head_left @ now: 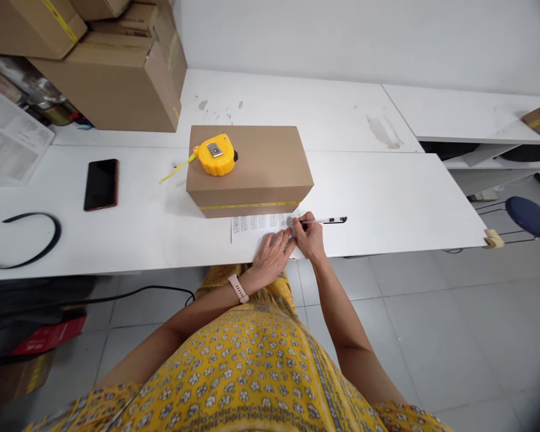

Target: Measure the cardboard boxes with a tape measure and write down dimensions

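My right hand is closed around a pen, its tip end down at the right side of a paper sheet covered in rows of handwriting. Beside it, my left hand lies flat on the lower part of the sheet, fingers stretched out. Just behind the paper stands a closed cardboard box with a yellow tape strip along its front. On top of that box rests a yellow tape measure, a short length of its blade sticking out to the left.
A phone and a black curved band lie on the white table at left. Stacked cartons fill the back left corner. A blue stool stands beyond the table's right end. A dark cable hangs below the front edge.
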Available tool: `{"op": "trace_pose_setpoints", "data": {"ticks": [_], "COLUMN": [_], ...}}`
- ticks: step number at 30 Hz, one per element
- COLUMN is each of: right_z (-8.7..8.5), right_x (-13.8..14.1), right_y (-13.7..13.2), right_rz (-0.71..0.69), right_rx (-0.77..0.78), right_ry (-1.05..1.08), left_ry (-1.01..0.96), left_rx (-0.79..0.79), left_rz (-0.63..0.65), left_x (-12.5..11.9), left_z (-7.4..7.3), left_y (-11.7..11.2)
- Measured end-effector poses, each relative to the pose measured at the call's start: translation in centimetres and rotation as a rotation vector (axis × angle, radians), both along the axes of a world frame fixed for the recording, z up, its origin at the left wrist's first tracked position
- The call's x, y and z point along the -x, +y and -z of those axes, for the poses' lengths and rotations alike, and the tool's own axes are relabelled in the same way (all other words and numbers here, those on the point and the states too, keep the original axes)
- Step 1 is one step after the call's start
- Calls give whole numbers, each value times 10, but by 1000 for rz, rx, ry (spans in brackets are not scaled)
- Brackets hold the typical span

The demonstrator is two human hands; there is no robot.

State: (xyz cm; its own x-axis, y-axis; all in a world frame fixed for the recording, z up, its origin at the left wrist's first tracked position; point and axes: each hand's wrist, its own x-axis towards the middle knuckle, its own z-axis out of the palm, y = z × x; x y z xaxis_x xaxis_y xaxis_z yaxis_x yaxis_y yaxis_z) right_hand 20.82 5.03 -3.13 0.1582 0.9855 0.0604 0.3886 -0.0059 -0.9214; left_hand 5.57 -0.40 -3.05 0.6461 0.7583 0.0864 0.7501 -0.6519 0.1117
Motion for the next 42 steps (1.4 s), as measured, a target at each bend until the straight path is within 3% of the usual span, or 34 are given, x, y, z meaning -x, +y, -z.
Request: {"op": "trace_pose_setpoints", "data": {"ticks": [42], "right_z": [2], "right_x": [-1], "right_y": [1], "right_rz": [35], "right_rx": [-26], "right_ry": [-16], "left_ry": [38], "left_rx": [-59], "left_rz": [-2], "left_x": [0], "left_z": [3], "left_y": [-1]}}
